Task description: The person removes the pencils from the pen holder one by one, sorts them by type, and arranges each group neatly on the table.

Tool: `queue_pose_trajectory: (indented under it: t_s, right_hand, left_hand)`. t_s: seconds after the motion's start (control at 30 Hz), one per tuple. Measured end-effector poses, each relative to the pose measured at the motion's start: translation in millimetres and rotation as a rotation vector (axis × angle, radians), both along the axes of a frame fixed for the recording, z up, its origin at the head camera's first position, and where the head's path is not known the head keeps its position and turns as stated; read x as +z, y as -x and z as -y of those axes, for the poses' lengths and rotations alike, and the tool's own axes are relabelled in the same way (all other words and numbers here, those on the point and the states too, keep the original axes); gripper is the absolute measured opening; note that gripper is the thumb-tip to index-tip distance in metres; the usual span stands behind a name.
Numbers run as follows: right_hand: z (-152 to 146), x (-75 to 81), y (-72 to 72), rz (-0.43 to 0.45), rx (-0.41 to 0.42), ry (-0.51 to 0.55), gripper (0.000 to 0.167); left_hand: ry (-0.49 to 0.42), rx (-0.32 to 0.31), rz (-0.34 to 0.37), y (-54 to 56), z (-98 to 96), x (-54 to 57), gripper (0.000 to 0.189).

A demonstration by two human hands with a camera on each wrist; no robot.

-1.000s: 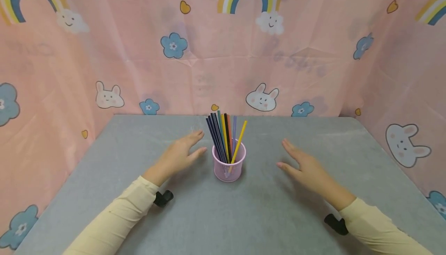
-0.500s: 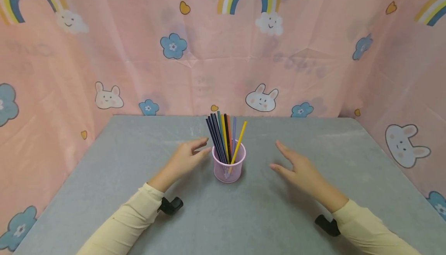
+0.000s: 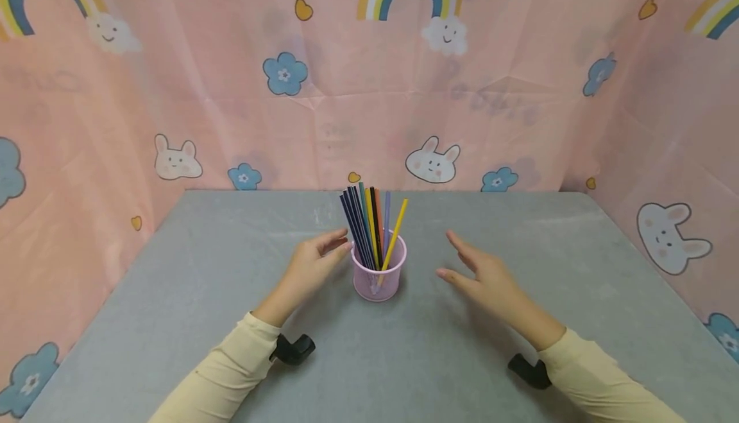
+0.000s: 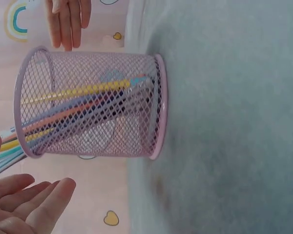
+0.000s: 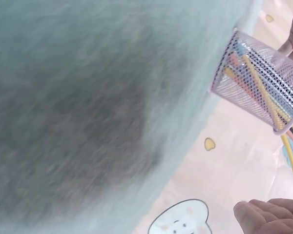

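A pink mesh pen cup (image 3: 376, 287) stands upright on the grey table (image 3: 404, 371). Several coloured pencils (image 3: 369, 227) lean inside it, mostly toward the left, while one yellow pencil (image 3: 396, 233) tilts right. Beside the cup's left side is my left hand (image 3: 306, 272), fingers loosely bent near the rim; in the left wrist view a gap shows between its fingers (image 4: 51, 202) and the mesh. My right hand (image 3: 493, 282) hovers to the right of the cup, apart from it, thumb and fingers spread. Neither hand holds anything.
A pink cloth (image 3: 346, 108) printed with rainbows, rabbits and flowers hangs behind the table and along both sides. Dark wrist cameras (image 3: 293, 350) sit under both cream sleeves (image 3: 225, 371).
My left hand has moved right, close to the cup, its fingers bending a little more. The right hand has drifted left toward the cup. Cup and pencils have stayed in place.
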State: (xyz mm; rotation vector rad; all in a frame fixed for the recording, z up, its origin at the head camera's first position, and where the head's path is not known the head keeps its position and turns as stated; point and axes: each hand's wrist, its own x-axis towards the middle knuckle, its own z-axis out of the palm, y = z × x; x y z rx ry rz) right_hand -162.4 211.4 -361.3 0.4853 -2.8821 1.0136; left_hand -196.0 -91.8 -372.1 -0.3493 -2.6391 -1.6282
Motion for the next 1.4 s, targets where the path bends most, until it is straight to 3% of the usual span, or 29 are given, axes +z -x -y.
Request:
queue_pose_trajectory:
  t_s: [0.23,0.53,0.77,1.03,1.4]
  right_hand:
    - [8,0.1,4.1,0.049,-0.001,0.120,0.078]
    - [18,-2.2,4.6,0.055,-0.015,0.243,0.069]
    - [24,-1.8,8.9,0.073,-0.026,0.313,0.066]
    - [32,0.7,11.2,0.035,-0.056,0.331,0.055]
    - [43,3.2,18.8,0.050,-0.081,0.401,0.049]
  left_hand:
    - [-0.060,0.018,0.015,-3.3,-8.0,-1.5,0.047]
    - [-0.193,0.028,0.098,-11.1,-11.0,-9.2,0.048]
    - [-0.195,0.048,0.046,-11.9,-14.7,-9.8,0.043]
    - [-0.216,0.057,0.020,-12.3,-16.6,-10.6,0.041]
    - [-0.252,0.064,0.009,-12.2,-18.6,-13.8,0.039]
